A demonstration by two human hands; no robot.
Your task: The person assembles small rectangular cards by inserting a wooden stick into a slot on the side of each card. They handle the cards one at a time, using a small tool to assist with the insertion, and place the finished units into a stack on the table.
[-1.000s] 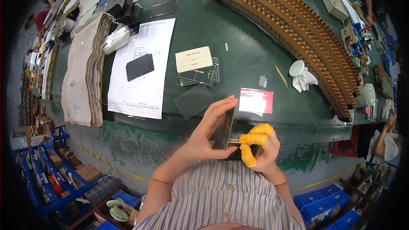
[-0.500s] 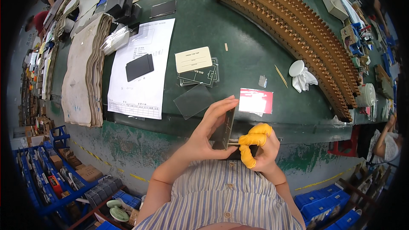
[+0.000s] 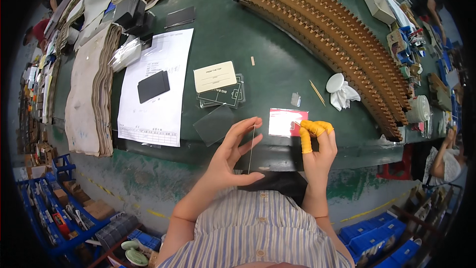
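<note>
- Steadying a thin, pale-edged plate (image 3: 252, 150) edgewise, the half-curled left hand (image 3: 227, 158) is likely sparing its faces.
- At the pink-and-white rectangular card (image 3: 281, 119), the yellow-capped right hand (image 3: 319, 150) is curling, hold unclear.

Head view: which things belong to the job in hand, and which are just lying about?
Likely in use:
thin plate, in the left hand
pink-and-white card, beside the right hand
yellow finger covers

Likely lying about:
brown slotted racks
white tub
beige stack
</note>
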